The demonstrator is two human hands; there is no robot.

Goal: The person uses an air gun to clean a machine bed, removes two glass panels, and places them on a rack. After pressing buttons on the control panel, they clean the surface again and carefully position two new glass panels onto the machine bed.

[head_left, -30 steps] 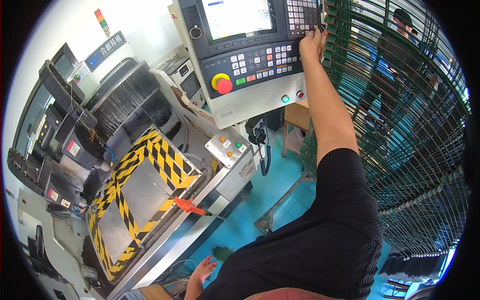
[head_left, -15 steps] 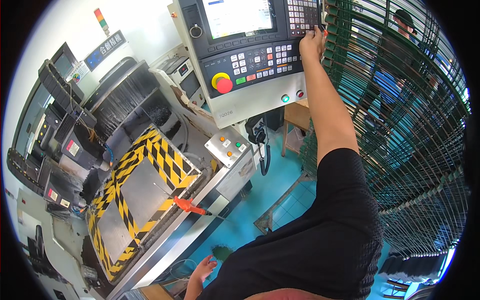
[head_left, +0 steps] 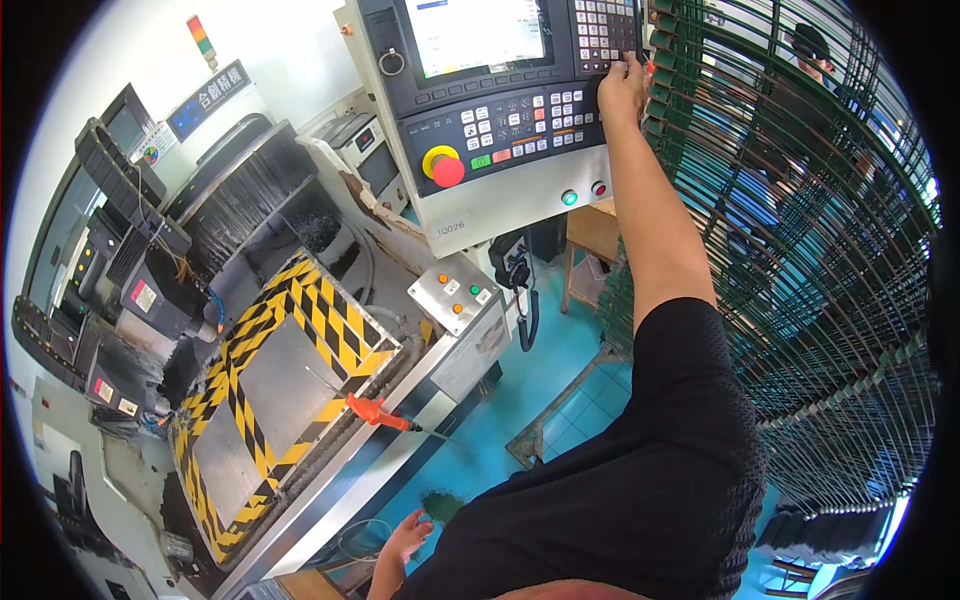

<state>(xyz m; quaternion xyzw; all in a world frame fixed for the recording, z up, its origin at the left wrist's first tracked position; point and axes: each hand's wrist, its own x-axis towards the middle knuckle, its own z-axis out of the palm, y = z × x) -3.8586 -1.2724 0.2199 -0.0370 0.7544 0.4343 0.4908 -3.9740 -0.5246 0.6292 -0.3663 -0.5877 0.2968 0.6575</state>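
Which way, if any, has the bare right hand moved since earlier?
No clear shift: the bare right hand stays at the black rectangular keypad's lower right corner.

Control panel in matt plastic, mushroom stop button smooth plastic; machine-bed plate bare metal, dull, smooth; shirt matt cloth, rough-textured along the right side; floor smooth, glossy.

Metal machine bed, bordered and crossed with yellow-and-black striped tape. An orange air gun lies at its near edge. Blue floor below.
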